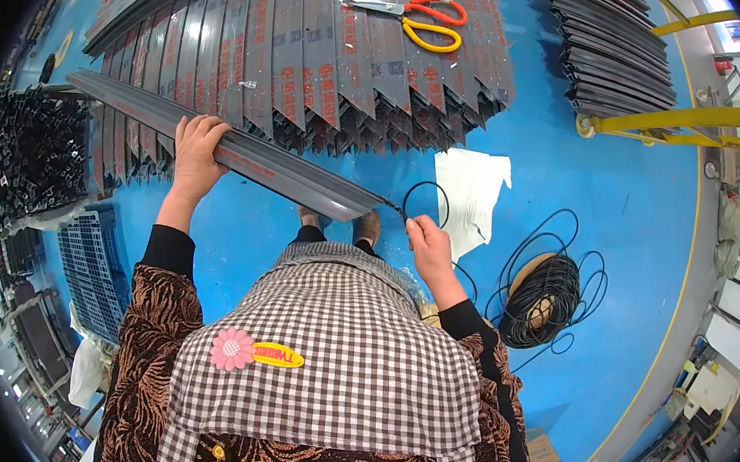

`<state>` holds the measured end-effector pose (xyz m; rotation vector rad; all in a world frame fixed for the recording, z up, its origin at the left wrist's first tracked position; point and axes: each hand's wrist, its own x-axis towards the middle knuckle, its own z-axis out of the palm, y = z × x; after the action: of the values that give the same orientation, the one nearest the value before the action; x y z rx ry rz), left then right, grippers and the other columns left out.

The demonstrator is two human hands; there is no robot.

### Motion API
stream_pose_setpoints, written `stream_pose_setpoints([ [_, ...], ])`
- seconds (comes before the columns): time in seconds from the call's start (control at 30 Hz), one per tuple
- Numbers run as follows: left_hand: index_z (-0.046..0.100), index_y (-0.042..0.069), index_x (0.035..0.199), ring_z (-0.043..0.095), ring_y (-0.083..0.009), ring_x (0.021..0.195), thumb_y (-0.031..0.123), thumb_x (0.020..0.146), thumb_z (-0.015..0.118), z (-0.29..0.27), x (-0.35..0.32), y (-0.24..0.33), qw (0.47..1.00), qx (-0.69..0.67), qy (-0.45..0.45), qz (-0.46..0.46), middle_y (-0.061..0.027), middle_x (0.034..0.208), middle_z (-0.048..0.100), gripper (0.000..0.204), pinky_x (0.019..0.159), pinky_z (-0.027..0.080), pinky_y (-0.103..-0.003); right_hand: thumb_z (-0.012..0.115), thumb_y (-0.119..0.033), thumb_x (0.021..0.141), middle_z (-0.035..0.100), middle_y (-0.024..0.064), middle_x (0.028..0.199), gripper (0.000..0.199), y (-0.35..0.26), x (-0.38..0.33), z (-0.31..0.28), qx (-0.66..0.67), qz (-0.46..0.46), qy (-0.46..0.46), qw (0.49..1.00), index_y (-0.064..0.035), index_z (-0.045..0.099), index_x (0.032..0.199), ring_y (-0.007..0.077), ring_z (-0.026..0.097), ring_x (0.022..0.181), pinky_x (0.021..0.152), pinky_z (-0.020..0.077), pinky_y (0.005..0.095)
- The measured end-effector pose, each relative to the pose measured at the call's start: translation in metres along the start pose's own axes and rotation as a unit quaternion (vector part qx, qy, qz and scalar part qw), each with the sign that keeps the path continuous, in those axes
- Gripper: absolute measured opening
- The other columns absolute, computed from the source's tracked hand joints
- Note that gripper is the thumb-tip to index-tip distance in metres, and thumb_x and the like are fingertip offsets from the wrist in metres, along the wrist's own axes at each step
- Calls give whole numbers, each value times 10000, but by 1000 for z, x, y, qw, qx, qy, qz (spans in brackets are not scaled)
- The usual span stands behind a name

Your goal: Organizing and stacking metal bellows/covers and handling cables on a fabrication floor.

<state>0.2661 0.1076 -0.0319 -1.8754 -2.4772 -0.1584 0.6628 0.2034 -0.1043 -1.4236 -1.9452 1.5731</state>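
we see the left hand (195, 154) laid over a long grey metal profile (226, 148), fingers curled together over its upper edge, thumb hidden beneath, so it is clamped on the strip. the profile runs slantwise from upper left down to its end just in front of the right hand (427, 244), held above the blue floor (603, 218). the right hand is closed into a loose fist, fingertips pinched on a thin black cord (423, 192) right where it meets the profile's end; the cord loops up, then trails away to one coil of black cord (541, 301) on a spool on the floor to the right.

we count one pair of scissors (417, 17), red and yellow handles, resting on a fanned row of grey profiles (315, 56) beyond the hands; too many strips overlap to count surely. each strip bears small red and dark rectangular labels along its length. a second stack of dark profiles (623, 50) sits upper right beside a yellow frame (692, 120). one white sheet (472, 192) lies on the floor near the right hand. two shoes (339, 224) peek out under the profile. on the checked apron (332, 352), one pink flower badge with a yellow oval tag.
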Motion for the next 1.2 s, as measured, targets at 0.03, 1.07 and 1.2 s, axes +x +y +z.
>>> stream_pose_setpoints([
  [0.03,589,134,1079,466,-244,1163,70,529,749,0,0,1,1000,1,-2,0,-2,1150,559,577,1117,225,-456,547,-212,911,539,27,598,203,0,3,1,5,-3,-2,1000,-40,586,811,161,474,538,531,380,290],
  [1.07,602,144,1008,479,-235,1133,87,544,739,-1,-1,2,1000,-6,3,-9,14,1115,569,487,1110,221,-463,520,-290,899,624,97,718,294,17,26,-18,-22,-87,-49,995,-35,613,788,288,560,644,604,428,352],
  [1.2,603,144,994,481,-238,1127,83,546,730,-1,4,6,1000,-12,6,-5,13,1105,569,470,1107,223,-467,537,-270,894,626,92,747,273,-10,41,8,-58,-60,-61,995,-27,619,801,277,558,650,608,429,347],
])
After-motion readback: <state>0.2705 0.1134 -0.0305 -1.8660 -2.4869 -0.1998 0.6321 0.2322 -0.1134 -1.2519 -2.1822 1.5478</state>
